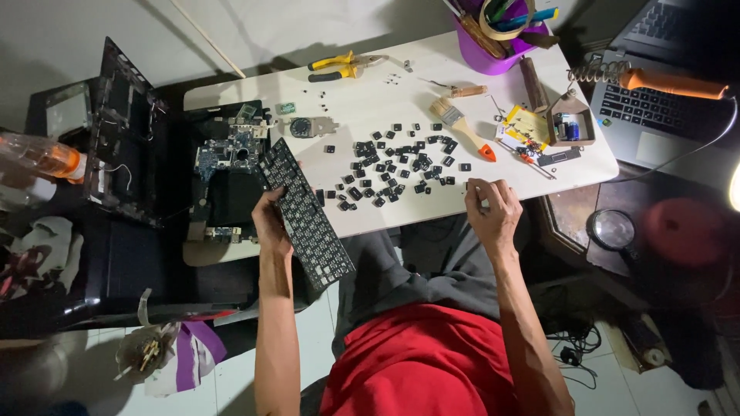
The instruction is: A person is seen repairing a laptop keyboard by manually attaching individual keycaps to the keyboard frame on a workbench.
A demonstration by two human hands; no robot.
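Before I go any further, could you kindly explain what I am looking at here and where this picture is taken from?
This is one view from a camera worn on a person's head, looking down at their own two bare hands; there is no machine. The left hand has a grip on a black flat laptop keyboard panel with its keys removed. The right hand rests at the edge of the white table, beside scattered small black keycaps. Also there: a wooden-handled paintbrush, yellow-handled pliers, a purple tool cup and an opened laptop base showing a blue circuit board.
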